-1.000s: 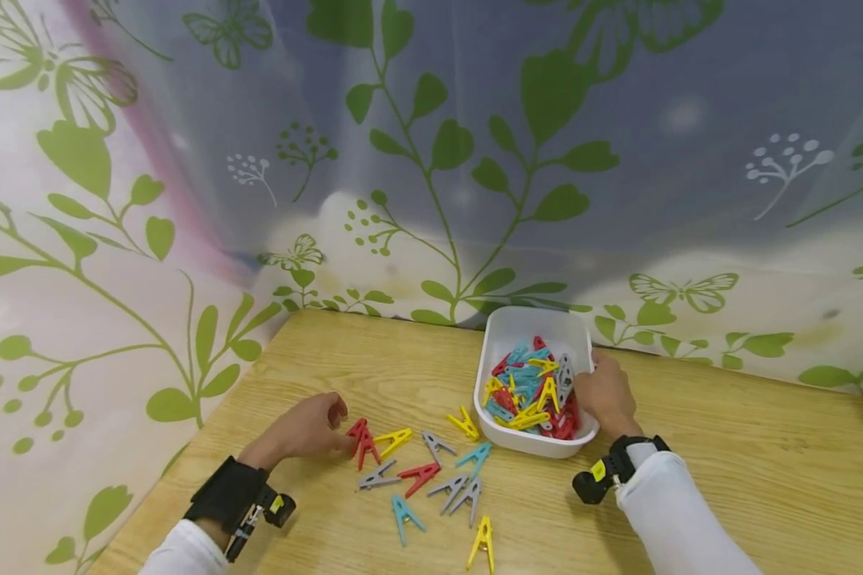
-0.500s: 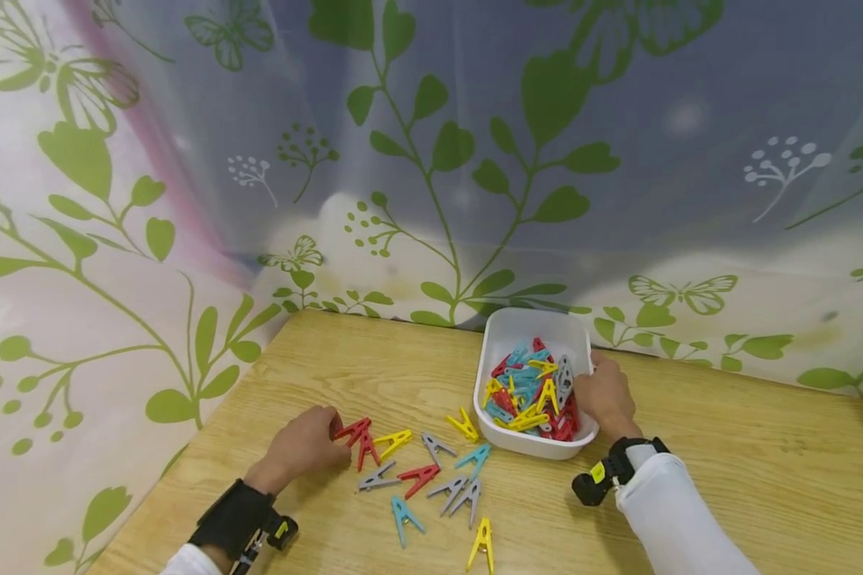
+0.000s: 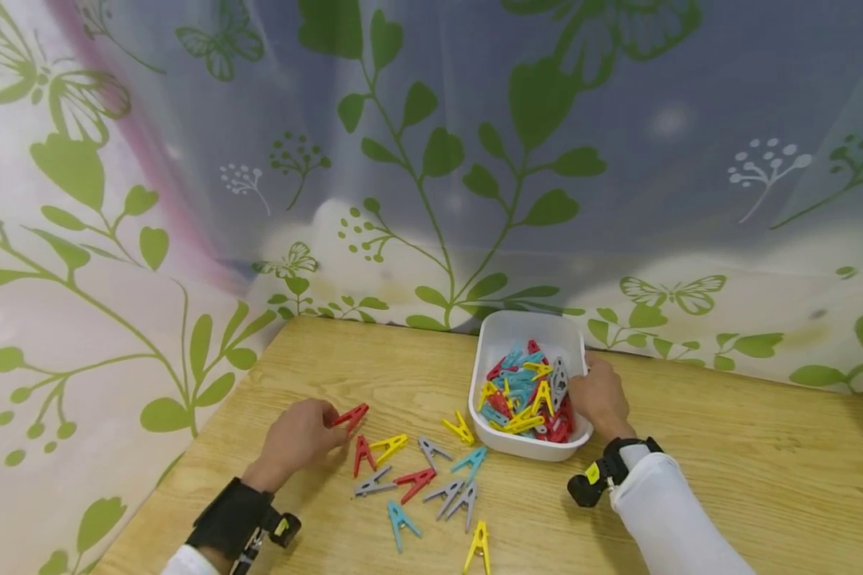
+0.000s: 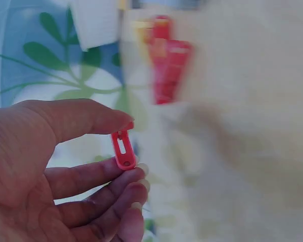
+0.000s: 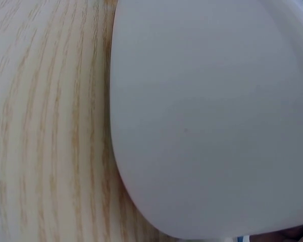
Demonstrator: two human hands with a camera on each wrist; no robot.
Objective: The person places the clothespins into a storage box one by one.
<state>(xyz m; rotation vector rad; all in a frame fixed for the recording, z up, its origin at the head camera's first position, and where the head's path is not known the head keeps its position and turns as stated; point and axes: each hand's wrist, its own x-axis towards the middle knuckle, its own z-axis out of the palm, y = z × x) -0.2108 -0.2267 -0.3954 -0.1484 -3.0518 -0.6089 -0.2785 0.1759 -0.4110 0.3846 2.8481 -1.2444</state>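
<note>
My left hand (image 3: 298, 441) pinches a red clothespin (image 3: 351, 417) between thumb and fingertips, just above the left end of the loose pins. Close up in the left wrist view, that same red clothespin (image 4: 123, 151) sits between the thumb and the fingers. Another red clothespin (image 3: 363, 455) lies on the table beside the hand, next to a yellow clothespin (image 3: 390, 449). My right hand (image 3: 602, 397) grips the right side of a white plastic bin (image 3: 528, 449), which holds a heap of coloured clothespins. The bin's wall (image 5: 202, 121) fills most of the right wrist view, hiding most of that hand.
Several grey, blue, red and yellow clothespins, among them a blue clothespin (image 3: 403, 523) and a front yellow clothespin (image 3: 479, 547), lie scattered on the wooden table (image 3: 748, 463). A leaf-patterned curtain (image 3: 403, 200) hangs behind the table and along its left side.
My left hand has taken a red clothespin from beside the other red one and lifted it slightly away. My right hand has stayed on the bin. The head view has shifted a little.
</note>
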